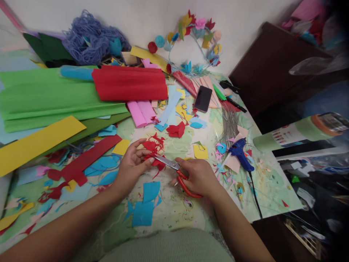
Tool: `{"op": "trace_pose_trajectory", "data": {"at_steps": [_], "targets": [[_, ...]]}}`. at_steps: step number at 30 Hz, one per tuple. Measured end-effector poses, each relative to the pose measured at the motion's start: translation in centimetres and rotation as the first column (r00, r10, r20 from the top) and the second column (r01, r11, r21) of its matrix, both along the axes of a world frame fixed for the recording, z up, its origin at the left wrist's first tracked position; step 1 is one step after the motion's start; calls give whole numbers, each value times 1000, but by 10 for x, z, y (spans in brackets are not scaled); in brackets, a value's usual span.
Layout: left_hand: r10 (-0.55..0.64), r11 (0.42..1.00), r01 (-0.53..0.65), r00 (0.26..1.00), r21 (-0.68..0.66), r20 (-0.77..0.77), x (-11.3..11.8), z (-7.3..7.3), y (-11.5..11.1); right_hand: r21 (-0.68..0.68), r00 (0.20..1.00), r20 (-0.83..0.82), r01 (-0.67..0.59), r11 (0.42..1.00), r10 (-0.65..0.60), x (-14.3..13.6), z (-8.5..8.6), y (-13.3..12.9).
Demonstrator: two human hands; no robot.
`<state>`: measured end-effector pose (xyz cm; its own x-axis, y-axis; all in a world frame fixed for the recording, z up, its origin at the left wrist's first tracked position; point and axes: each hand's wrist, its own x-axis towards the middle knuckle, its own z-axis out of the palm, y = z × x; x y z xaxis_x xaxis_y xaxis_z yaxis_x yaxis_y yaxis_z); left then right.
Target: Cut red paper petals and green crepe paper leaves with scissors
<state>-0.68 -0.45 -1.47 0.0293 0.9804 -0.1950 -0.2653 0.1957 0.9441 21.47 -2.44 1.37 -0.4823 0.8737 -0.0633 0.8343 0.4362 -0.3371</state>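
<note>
My right hand (200, 175) is closed round the orange handles of a pair of scissors (170, 163), whose blades point left and look almost together. At their tip, the fingers of my left hand (134, 160) pinch a small piece of red paper (148, 157), partly hidden by the fingers and blades. Thin red paper scraps (158, 142) lie just beyond it on the table. Nearer to me are some blue paper squares (143, 214), and a yellow paper square (201, 151) lies beyond my right hand.
A blue glue gun (242, 154) with a black cord lies at right, near a light green bottle (294, 133) and thin wires (230, 122). Further back are a phone (203, 98), red crepe paper (131, 83), green crepe paper (49, 92), blue yarn (84, 40) and a paper-flower wreath (200, 32).
</note>
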Motion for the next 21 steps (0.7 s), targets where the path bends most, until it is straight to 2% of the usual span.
{"op": "trace_pose_trajectory", "data": {"at_steps": [6, 21], "targets": [[39, 999, -39, 999, 8, 21, 0, 0, 1, 5, 1000, -11, 7, 1000, -7, 0, -1, 0], [50, 998, -51, 999, 41, 19, -2, -2, 3, 19, 1000, -5, 16, 1000, -16, 0, -2, 0]]}}
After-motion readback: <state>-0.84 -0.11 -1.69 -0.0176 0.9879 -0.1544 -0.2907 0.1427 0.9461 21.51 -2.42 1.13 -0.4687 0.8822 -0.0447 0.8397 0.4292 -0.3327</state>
